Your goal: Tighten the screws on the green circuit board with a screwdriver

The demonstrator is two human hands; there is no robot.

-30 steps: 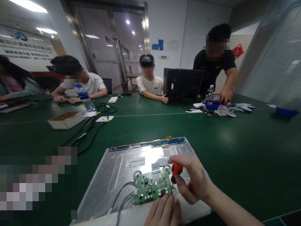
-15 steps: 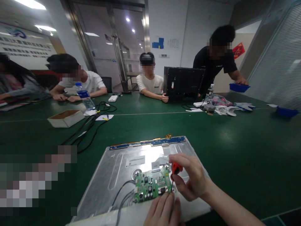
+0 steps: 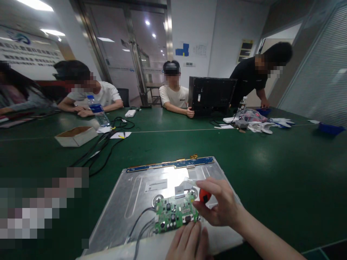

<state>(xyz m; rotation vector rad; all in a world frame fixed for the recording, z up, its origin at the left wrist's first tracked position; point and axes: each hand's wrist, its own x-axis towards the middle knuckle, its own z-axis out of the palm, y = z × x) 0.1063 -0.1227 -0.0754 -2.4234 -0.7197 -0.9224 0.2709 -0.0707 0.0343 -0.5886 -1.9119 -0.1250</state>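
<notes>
Right hand [image 3: 223, 202] is pinching the driver [image 3: 205, 196], left hand [image 3: 187, 241] lying flat at panel's [image 3: 116, 213] near edge; board's [image 3: 177, 210] looking fragile, edge-grip it.

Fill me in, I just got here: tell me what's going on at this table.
The camera wearer's right hand holds a small orange-and-black tool, probably a screwdriver, at the right side of a green circuit board; its tip is hard to make out. The left hand has its fingertips at the board's near edge. The board lies on a silver panel. Across the table, a person in white grips a black monitor.
</notes>
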